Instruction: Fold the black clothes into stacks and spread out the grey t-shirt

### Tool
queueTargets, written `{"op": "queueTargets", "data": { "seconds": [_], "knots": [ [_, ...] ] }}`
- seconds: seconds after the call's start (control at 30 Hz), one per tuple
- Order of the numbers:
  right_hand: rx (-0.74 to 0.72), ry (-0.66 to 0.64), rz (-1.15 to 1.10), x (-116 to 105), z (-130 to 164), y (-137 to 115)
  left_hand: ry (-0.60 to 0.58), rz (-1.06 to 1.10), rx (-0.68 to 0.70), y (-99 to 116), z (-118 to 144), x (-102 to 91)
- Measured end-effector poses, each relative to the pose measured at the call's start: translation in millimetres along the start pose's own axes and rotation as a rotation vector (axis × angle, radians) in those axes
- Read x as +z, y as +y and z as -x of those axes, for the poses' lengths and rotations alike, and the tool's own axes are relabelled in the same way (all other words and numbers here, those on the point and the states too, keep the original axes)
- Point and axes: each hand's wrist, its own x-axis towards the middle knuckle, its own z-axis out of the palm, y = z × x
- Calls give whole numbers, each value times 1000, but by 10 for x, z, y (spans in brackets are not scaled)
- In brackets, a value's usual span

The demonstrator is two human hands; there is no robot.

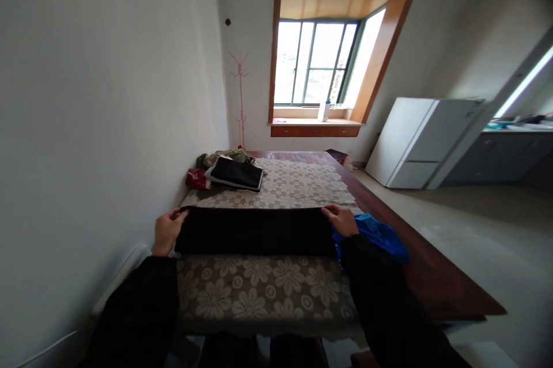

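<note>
A black cloth [254, 231] lies flat as a long folded band across the table [436, 281], stretched between the two hands. The left hand [166, 231] pinches the cloth's far left corner between thumb and fingers, closed narrowly on the fabric. The right hand [343, 219] grips the far right corner the same way, fingers curled over the edge. Both sleeves are dark and run back toward the camera.

Under the cloth and the hands lies a lace cover [259, 290] with a flower pattern, which spreads over most of the table. Just beside the right hand, on its outer side and partly under the wrist, sits a blue cloth [382, 235], crumpled. Well beyond the left hand, against the wall, lies a pile of clothes [228, 171] with a dark folded piece on top and something red at its near edge. Far past both hands stand a window [322, 63] and, to the right, a white fridge [421, 140].
</note>
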Motion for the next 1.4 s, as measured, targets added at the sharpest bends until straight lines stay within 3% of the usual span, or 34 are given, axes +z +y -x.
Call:
{"op": "queueTargets", "data": {
  "seconds": [0.07, 0.2, 0.47, 0.57, 0.67, 0.77, 0.87, 0.97, 1.03, 1.23, 1.4],
  "knots": [
    [-7, -18, 139, 162, -132, 24, 1, -179, 28, -44, -129, 169],
    [2, -54, 223, 330, -184, 81, -41, -306, 67, -98, -172, 380],
    [29, -97, 352, 315, -146, 117, -106, -469, 138, -80, -169, 454],
    [16, -88, 395, 271, -22, -45, -106, -494, 193, 35, -81, 427],
    [-181, -78, 364, 368, 287, -413, -93, -489, 399, 245, 253, 535],
    [-449, -170, 272, 693, 656, -874, -237, -431, 649, 459, 723, 843],
    [-492, -325, 302, 1124, 866, -1168, -401, -482, 739, 557, 1055, 1213],
    [-431, -433, 368, 1449, 878, -1181, -471, -563, 719, 525, 1126, 1459],
    [-417, -460, 377, 1550, 842, -1111, -485, -582, 716, 486, 1086, 1526],
    [-401, -431, 362, 1521, 832, -1132, -532, -636, 715, 541, 1007, 1518],
    [-387, -309, 345, 1576, 847, -1245, -456, -684, 808, 586, 1059, 1550]
  ]
}}
